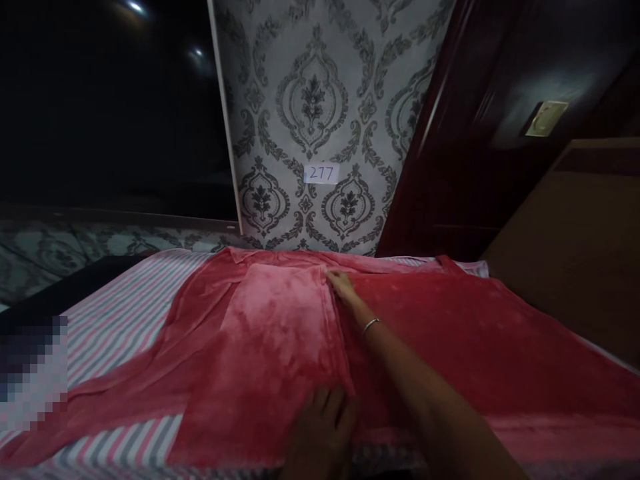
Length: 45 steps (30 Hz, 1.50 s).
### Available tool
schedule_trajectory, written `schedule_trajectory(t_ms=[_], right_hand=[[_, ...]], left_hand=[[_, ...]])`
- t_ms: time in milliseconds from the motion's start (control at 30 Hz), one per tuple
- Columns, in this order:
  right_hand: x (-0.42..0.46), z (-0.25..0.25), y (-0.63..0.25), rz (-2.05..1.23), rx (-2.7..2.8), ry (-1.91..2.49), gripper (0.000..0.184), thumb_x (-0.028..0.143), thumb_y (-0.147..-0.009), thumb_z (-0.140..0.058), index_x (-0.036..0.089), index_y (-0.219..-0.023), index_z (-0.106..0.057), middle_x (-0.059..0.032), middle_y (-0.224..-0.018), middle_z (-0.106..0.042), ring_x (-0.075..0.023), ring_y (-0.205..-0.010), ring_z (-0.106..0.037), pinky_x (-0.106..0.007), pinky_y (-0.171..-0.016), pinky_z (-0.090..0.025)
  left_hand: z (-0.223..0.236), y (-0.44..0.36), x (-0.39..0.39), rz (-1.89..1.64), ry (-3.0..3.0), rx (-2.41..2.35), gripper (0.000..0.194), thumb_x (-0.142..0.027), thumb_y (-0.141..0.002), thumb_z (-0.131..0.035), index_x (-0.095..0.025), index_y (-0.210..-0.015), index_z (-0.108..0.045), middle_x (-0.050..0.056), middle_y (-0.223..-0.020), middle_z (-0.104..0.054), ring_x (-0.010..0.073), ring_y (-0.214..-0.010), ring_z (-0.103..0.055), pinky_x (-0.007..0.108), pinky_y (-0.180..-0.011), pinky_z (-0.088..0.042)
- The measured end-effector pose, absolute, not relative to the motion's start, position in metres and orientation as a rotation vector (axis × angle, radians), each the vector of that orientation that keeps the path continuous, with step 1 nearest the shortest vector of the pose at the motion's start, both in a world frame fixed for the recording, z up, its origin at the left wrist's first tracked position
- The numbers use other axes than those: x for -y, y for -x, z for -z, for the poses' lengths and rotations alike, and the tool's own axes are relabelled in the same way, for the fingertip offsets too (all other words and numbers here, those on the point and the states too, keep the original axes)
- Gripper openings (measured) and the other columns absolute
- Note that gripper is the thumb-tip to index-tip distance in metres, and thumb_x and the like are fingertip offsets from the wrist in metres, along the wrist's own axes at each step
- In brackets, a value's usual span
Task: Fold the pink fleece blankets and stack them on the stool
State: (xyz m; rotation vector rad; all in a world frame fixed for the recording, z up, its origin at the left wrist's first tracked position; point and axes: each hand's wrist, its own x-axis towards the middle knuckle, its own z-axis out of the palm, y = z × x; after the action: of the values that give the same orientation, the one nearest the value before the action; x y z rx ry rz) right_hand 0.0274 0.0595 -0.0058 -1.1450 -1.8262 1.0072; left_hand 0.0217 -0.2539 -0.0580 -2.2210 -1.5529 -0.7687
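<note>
One wall stands at the back, covered in grey patterned paper, with one dark red door to its right and one black screen to its left, two bright spots showing on the glass. Below them lies one striped cloth in pink, grey and white, bare mainly on the left and in a patch at the near side. Spread over it, across the middle and out to the right, is one red cloth, rumpled on the left and flatter on the right, with one paler panel left of centre. One brown board leans in at the far right. Two hands are on the red cloth, both along the panel's right-hand edge: the right hand has its fingers together, clamped on the far end of that edge, while the left hand is at the near end, too dark and blurred to tell whether it grips. One label reading "277" is on the wall, one metal plate on the door, and one bracelet rings the right wrist.
</note>
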Motion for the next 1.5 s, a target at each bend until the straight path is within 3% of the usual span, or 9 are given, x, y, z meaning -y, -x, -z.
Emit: schedule_trajectory(t_ms=[300, 467, 600, 700, 867, 967, 1200, 1333, 1500], right_hand=[[-0.057, -0.002, -0.018, -0.733, 1.942, 1.185, 0.067, 0.014, -0.082, -0.053, 0.02, -0.148, -0.043, -0.0126, -0.14, -0.061, -0.0245, -0.125, -0.06, -0.04, -0.106, -0.047], [-0.053, 0.002, -0.035, -0.643, 1.995, 1.343, 0.033, 0.021, -0.087, -0.055, 0.014, -0.118, -0.066, -0.0149, -0.111, -0.072, -0.0266, -0.105, -0.068, -0.038, -0.093, -0.053], [-0.048, -0.001, -0.033, -0.607, 2.062, 1.419, 0.025, 0.036, -0.088, -0.062, 0.014, -0.093, -0.072, -0.0131, -0.097, -0.074, -0.0252, -0.094, -0.069, -0.033, -0.084, -0.053], [-0.045, -0.007, -0.033, -0.589, 2.066, 1.476, 0.026, 0.035, -0.091, -0.059, 0.014, -0.094, -0.074, -0.0154, -0.098, -0.074, -0.0263, -0.093, -0.07, -0.032, -0.08, -0.053], [-0.036, -0.017, -0.041, -0.573, 2.067, 1.51, 0.026, 0.019, -0.088, -0.055, 0.012, -0.104, -0.075, -0.0155, -0.101, -0.074, -0.0271, -0.095, -0.071, -0.033, -0.083, -0.053], [-0.024, -0.026, -0.04, -0.518, 2.054, 1.512, 0.044, 0.013, -0.088, -0.05, 0.011, -0.13, -0.063, -0.0186, -0.129, -0.065, -0.0286, -0.119, -0.062, -0.036, -0.097, -0.05], [0.008, -0.037, -0.011, -0.282, 2.339, 1.29, 0.07, 0.045, -0.099, -0.047, 0.016, -0.159, -0.027, -0.016, -0.167, -0.016, -0.0328, -0.154, -0.011, -0.058, -0.121, -0.019], [0.005, -0.009, -0.019, -0.283, 2.475, 1.336, 0.069, 0.054, -0.101, -0.039, 0.016, -0.158, -0.03, -0.0152, -0.167, -0.019, -0.0336, -0.153, -0.015, -0.06, -0.121, -0.016], [-0.006, 0.017, -0.033, -0.287, 2.458, 1.342, 0.067, 0.058, -0.101, -0.039, 0.019, -0.155, -0.038, -0.013, -0.167, -0.02, -0.0355, -0.151, -0.022, -0.058, -0.119, -0.021]], left_hand=[[0.043, -0.019, 0.262, 0.827, 2.187, 1.506, 0.047, -0.016, -0.084, -0.055, -0.02, -0.13, -0.057, 0.013, -0.116, -0.066, 0.0274, -0.104, -0.061, 0.04, -0.086, -0.055], [0.059, -0.033, 0.247, 0.817, 2.225, 1.534, 0.028, -0.025, -0.08, -0.066, -0.021, -0.108, -0.065, 0.01, -0.101, -0.068, 0.0246, -0.086, -0.06, 0.037, -0.073, -0.054], [0.047, -0.037, 0.255, 0.831, 2.335, 1.629, 0.046, -0.032, -0.08, -0.069, -0.024, -0.125, -0.062, 0.011, -0.111, -0.068, 0.0279, -0.099, -0.06, 0.043, -0.084, -0.055], [0.004, -0.025, 0.274, 0.883, 2.525, 1.744, 0.059, -0.033, -0.082, -0.067, -0.027, -0.139, -0.053, 0.01, -0.131, -0.062, 0.0264, -0.116, -0.058, 0.042, -0.098, -0.053], [-0.053, 0.034, 0.267, 0.974, 2.418, 1.882, 0.038, -0.03, -0.094, -0.053, -0.026, -0.131, -0.061, 0.009, -0.13, -0.066, 0.0239, -0.12, -0.061, 0.043, -0.105, -0.051], [-0.063, 0.082, 0.227, 0.96, 2.367, 1.984, 0.04, -0.033, -0.095, -0.046, -0.02, -0.129, -0.063, 0.01, -0.131, -0.067, 0.0244, -0.122, -0.061, 0.043, -0.108, -0.049], [-0.07, 0.152, 0.121, 0.474, 1.992, 2.411, 0.06, -0.034, -0.097, -0.037, -0.008, -0.152, -0.038, 0.017, -0.159, -0.038, 0.0263, -0.149, -0.034, 0.043, -0.123, -0.027], [-0.044, 0.164, 0.098, 0.247, 1.912, 2.498, 0.063, -0.046, -0.1, -0.032, -0.017, -0.156, -0.033, 0.016, -0.165, -0.025, 0.0306, -0.154, -0.02, 0.061, -0.122, -0.015], [-0.01, 0.169, 0.096, 0.234, 1.85, 2.467, 0.065, -0.052, -0.1, -0.028, -0.02, -0.156, -0.033, 0.014, -0.166, -0.025, 0.0286, -0.154, -0.019, 0.06, -0.122, -0.013]])
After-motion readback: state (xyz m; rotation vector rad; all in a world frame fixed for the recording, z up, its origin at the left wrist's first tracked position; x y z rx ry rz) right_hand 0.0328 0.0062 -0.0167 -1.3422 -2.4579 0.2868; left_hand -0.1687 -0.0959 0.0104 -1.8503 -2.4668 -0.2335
